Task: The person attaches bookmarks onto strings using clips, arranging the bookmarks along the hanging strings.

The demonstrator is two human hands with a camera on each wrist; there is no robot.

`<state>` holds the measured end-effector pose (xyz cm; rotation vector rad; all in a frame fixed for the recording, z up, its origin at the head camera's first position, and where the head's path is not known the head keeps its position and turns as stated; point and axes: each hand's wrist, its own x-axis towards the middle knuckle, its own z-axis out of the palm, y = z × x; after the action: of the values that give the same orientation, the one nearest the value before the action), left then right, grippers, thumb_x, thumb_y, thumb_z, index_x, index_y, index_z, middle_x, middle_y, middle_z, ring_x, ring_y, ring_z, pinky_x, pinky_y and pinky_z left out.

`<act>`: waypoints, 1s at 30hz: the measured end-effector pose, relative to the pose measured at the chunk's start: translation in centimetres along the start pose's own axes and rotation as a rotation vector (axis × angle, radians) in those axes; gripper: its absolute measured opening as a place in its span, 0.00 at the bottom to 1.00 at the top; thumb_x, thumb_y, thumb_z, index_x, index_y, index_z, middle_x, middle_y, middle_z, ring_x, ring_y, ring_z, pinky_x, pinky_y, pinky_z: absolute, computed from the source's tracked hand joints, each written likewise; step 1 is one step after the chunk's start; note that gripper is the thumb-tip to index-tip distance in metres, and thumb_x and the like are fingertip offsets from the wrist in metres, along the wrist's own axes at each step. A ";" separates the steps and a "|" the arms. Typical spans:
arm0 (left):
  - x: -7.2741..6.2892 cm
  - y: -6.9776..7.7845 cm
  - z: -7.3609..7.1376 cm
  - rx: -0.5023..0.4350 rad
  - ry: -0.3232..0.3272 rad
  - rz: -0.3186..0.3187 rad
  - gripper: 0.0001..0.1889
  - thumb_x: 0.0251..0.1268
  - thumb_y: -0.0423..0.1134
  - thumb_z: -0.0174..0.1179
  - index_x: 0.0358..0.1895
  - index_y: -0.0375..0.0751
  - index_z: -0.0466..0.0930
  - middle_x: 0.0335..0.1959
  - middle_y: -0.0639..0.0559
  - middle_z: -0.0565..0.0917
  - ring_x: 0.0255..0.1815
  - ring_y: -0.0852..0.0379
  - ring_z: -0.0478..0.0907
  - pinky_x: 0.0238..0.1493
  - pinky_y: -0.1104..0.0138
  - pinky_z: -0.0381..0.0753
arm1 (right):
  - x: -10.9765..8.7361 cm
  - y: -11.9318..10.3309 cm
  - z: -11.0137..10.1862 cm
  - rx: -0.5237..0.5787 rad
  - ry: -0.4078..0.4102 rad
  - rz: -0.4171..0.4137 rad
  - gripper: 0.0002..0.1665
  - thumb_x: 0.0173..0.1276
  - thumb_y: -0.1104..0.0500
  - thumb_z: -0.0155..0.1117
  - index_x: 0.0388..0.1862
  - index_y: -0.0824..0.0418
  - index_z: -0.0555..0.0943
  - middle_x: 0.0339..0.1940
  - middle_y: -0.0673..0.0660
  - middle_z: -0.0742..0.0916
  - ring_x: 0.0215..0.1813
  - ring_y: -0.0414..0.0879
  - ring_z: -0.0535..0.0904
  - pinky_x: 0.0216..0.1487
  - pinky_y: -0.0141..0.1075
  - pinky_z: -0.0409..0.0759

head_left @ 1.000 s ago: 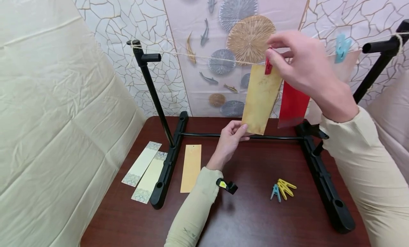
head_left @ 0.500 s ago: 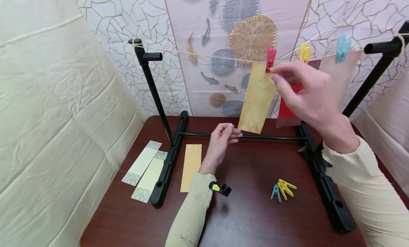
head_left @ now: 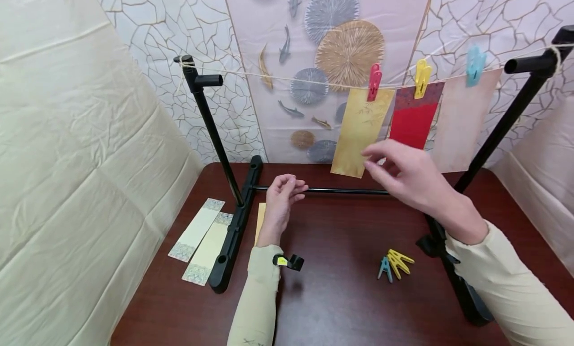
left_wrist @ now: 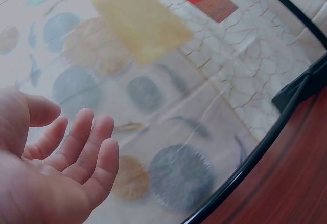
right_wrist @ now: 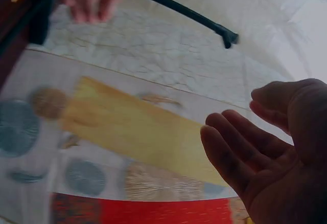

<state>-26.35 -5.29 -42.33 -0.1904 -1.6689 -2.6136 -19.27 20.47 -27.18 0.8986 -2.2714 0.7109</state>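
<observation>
Both hands empty. Left hand (head_left: 280,202): released, fingers loosely bent. Right hand (head_left: 414,182): released too, thumb apart from the fingers in the right wrist view.

Key relation: flat orange-tan paper strip (head_left: 260,216) on the dark red-brown table (head_left: 336,296), at about 7–8 o'clock from the left hand, which is clearly nearer. Visible sliver's long axis runs roughly 12 to 6, leaning a touch toward 1–7; the rest is hidden behind left hand and sleeve.

Mottled gold paper strip (head_left: 360,129) hangs by a red plastic clothespin (head_left: 374,82) on a thin cream string (head_left: 251,74). It's about 10–11 o'clock from the right hand, the nearer one; long axis tilted, top toward 1, bottom toward 7. Right fingertips overlap its lower edge in view; contact, can't tell.

Light-blue plastic clothespin (head_left: 384,270) and yellow plastic clothespins (head_left: 399,264), count unclear, lie on the table, 6–7 o'clock from the right hand.
</observation>
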 end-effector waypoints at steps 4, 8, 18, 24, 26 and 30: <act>0.0 0.3 -1.4 -0.031 0.018 0.020 0.08 0.74 0.36 0.53 0.49 0.36 0.72 0.35 0.52 0.87 0.38 0.56 0.87 0.38 0.67 0.84 | -1.6 1.1 1.0 -0.026 -0.070 0.024 0.18 0.56 0.65 0.75 0.46 0.56 0.82 0.39 0.48 0.86 0.36 0.32 0.77 0.38 0.21 0.77; 0.1 0.3 -2.7 -0.002 0.063 0.016 0.07 0.73 0.36 0.55 0.48 0.38 0.72 0.35 0.50 0.87 0.37 0.57 0.87 0.36 0.68 0.84 | -3.2 1.9 1.8 -0.033 -0.100 0.047 0.18 0.57 0.64 0.74 0.47 0.55 0.82 0.40 0.47 0.86 0.37 0.32 0.78 0.39 0.23 0.79; 0.5 -0.6 -6.2 0.240 0.187 -0.060 0.07 0.73 0.36 0.55 0.48 0.40 0.72 0.38 0.47 0.86 0.35 0.60 0.85 0.39 0.62 0.84 | -6.9 3.3 3.9 -0.050 -0.205 0.018 0.18 0.56 0.65 0.74 0.46 0.54 0.81 0.39 0.47 0.87 0.36 0.34 0.80 0.38 0.34 0.83; 0.4 -1.3 -7.4 0.430 0.208 -0.072 0.08 0.73 0.37 0.54 0.50 0.39 0.72 0.44 0.37 0.85 0.44 0.44 0.85 0.36 0.65 0.81 | -9.1 3.9 4.7 -0.026 -0.275 0.027 0.20 0.56 0.66 0.74 0.46 0.54 0.81 0.41 0.49 0.87 0.38 0.35 0.82 0.38 0.35 0.84; 0.2 -1.4 -7.6 0.516 0.188 -0.052 0.09 0.73 0.37 0.54 0.50 0.38 0.72 0.44 0.34 0.84 0.46 0.39 0.83 0.34 0.67 0.80 | -9.6 4.1 4.8 -0.026 -0.312 0.043 0.19 0.57 0.65 0.74 0.47 0.54 0.81 0.41 0.49 0.87 0.38 0.35 0.82 0.38 0.35 0.83; -0.1 -1.2 -7.8 0.738 0.167 0.036 0.08 0.71 0.37 0.55 0.48 0.38 0.75 0.42 0.37 0.86 0.41 0.41 0.83 0.32 0.69 0.76 | -10.4 4.5 4.8 -0.035 -0.383 0.082 0.17 0.58 0.63 0.73 0.47 0.53 0.81 0.41 0.50 0.87 0.39 0.37 0.82 0.38 0.35 0.84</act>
<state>-26.98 -11.84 -46.61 0.0257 -2.3675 -1.7558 -17.84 24.51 -38.69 0.9992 -2.6603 0.5694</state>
